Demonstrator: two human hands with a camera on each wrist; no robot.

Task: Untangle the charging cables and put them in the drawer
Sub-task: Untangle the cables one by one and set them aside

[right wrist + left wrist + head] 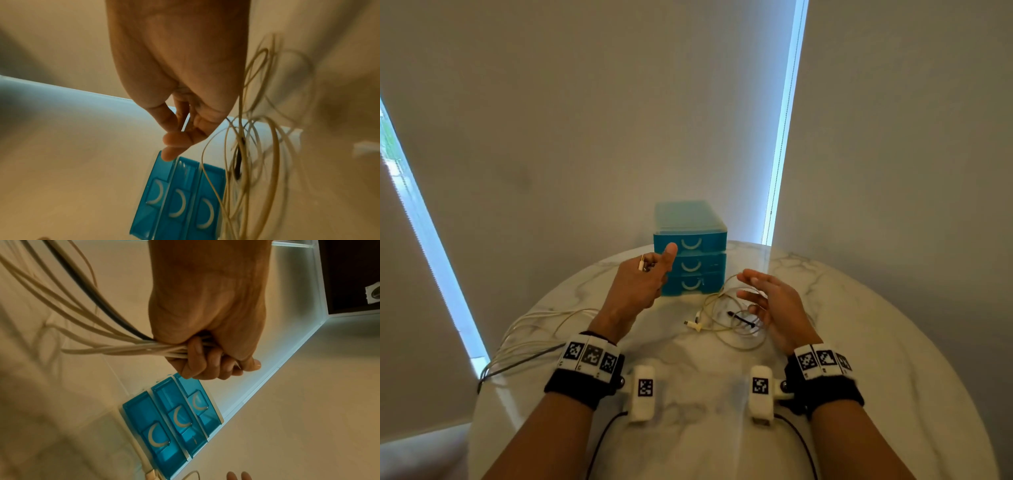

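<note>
Marble table (859,342) | left hand (640,287) grip clenched round pale cable bundle (115,344) | right hand (774,308) grip slack, empty

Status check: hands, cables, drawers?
Left hand grips cable bundle. Right hand open over loose tangle on table. Drawer unit: all three drawers shut.
</note>
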